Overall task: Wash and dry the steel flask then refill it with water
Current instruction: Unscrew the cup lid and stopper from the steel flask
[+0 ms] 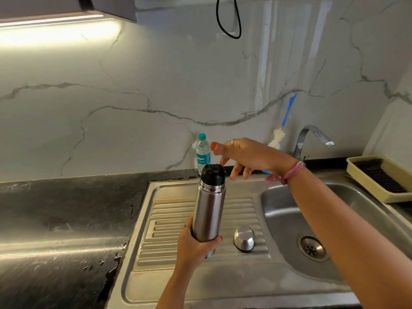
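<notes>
Far left is just the dark stone desk, glossy with some wet patches near the sink edge. Then the steel drainboard with its ridges. Over that, the left hand grips the steel flask near its bottom, fingers and thumb curled right round the body. The flask is a slim brushed-steel cylinder with a black stopper still in the neck. Long axis is near enough vertical, top pointing up and leaning a touch to the right and away from the camera; the base sits low, close to the drainboard, can't tell if it's touching.

Behind it by the marble wall stands a small plastic water bottle with a teal cap. Just right of the flask, the steel cup lid lies upside down on the ridges.

The right hand hovers above and just right of the stopper, palm down, fingers spread apart and loose, holding nothing, forearm reaching in from the lower right across the sink basin. Further right there's the tap and a beige tray.
</notes>
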`<control>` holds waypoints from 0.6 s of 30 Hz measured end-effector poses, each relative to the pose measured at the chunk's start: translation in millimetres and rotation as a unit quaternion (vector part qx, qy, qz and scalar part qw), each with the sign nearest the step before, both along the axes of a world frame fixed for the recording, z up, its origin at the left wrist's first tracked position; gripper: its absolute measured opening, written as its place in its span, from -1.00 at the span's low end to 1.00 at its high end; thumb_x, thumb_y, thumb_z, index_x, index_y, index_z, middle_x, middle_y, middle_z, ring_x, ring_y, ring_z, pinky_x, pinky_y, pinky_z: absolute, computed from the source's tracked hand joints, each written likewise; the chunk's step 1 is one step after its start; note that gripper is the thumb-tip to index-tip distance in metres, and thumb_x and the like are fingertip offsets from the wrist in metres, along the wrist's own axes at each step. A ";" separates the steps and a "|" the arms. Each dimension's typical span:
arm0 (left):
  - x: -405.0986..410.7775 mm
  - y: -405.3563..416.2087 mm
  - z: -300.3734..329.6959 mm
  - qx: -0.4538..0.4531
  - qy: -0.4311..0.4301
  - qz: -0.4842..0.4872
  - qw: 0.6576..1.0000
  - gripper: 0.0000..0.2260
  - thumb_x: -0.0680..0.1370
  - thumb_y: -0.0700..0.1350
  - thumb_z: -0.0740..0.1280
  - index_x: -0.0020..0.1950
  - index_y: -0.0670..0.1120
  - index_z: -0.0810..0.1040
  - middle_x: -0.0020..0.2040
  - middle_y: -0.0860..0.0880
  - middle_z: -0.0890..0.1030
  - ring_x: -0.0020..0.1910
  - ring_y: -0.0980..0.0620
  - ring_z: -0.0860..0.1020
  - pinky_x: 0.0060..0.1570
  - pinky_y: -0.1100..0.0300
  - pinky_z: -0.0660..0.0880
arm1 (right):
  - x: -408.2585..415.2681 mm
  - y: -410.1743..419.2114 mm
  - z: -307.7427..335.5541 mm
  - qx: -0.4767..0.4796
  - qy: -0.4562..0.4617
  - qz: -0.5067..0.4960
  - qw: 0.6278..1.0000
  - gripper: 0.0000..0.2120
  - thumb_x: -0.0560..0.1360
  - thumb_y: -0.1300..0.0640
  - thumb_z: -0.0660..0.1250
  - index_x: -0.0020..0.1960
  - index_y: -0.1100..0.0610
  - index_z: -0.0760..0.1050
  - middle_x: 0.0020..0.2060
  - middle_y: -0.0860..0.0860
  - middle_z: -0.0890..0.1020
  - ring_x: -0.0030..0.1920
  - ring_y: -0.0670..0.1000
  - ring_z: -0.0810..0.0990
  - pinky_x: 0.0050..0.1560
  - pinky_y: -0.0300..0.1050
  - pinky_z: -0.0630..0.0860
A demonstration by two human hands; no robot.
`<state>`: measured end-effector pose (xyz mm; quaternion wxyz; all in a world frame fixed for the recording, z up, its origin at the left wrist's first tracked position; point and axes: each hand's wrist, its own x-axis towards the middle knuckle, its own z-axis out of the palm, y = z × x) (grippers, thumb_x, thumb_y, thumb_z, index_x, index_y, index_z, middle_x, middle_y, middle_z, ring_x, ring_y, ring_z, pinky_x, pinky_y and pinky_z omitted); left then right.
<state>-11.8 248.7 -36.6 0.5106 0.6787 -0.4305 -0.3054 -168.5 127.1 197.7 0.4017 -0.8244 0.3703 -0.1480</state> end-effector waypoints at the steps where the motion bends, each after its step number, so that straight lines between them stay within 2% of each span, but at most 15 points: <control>1: 0.1 0.4 1.0 -0.004 -0.011 -0.003 1.000 -0.25 0.13 0.03 0.66 0.27 0.17 0.47 0.04 0.13 0.62 -0.03 0.17 0.61 -0.04 0.02 0.64 | 3.1 2.3 6.0 -0.027 0.041 0.022 0.999 -0.46 0.50 -0.32 0.15 0.21 0.09 0.47 0.00 -0.01 0.66 -0.29 -0.05 0.67 -0.38 -0.31 0.51; 4: 1.0 1.4 5.0 -0.013 -0.041 -0.007 0.999 -0.28 0.16 0.01 0.67 0.26 0.19 0.46 0.04 0.17 0.61 -0.04 0.26 0.59 -0.01 0.16 0.60 | 13.1 3.2 11.7 -0.114 0.168 0.065 0.977 -0.41 0.40 -0.38 0.28 0.16 0.08 0.48 -0.10 0.01 0.70 -0.34 -0.10 0.68 -0.36 -0.33 0.53; 7: 0.1 1.2 8.1 -0.010 -0.052 -0.013 0.999 -0.29 0.18 -0.01 0.68 0.23 0.23 0.43 0.06 0.17 0.60 -0.03 0.27 0.58 -0.02 0.24 0.57 | 19.0 -1.9 10.1 -0.153 0.238 0.094 0.955 -0.44 0.36 -0.34 0.38 0.07 0.13 0.54 -0.21 0.02 0.71 -0.36 -0.09 0.68 -0.20 -0.26 0.59; 10: 0.8 -0.1 7.9 -0.008 -0.056 -0.017 0.998 -0.31 0.16 0.01 0.67 0.19 0.25 0.44 0.05 0.16 0.61 -0.03 0.24 0.59 -0.01 0.21 0.60 | 21.1 -7.6 8.8 -0.178 0.229 0.106 0.951 -0.51 0.38 -0.28 0.42 0.01 0.14 0.58 -0.27 0.01 0.71 -0.39 -0.10 0.67 -0.14 -0.19 0.60; 14: 5.0 -1.2 9.4 -0.004 -0.064 -0.019 0.998 -0.32 0.17 -0.03 0.68 0.19 0.22 0.46 0.02 0.16 0.61 -0.05 0.22 0.60 -0.04 0.22 0.60 | 20.4 -13.5 6.6 -0.199 0.215 0.131 0.947 -0.52 0.40 -0.28 0.39 0.04 0.12 0.61 -0.12 0.04 0.69 -0.38 -0.12 0.66 0.00 -0.12 0.59; 18: 9.9 -2.8 13.7 -0.004 -0.072 -0.023 0.997 -0.35 0.18 -0.06 0.68 0.10 0.30 0.43 0.01 0.16 0.61 -0.05 0.17 0.61 -0.04 0.19 0.61 | 16.7 -17.9 2.4 -0.192 0.177 0.140 0.955 -0.52 0.41 -0.26 0.38 0.10 0.10 0.59 -0.04 0.05 0.65 -0.37 -0.13 0.65 -0.08 -0.20 0.57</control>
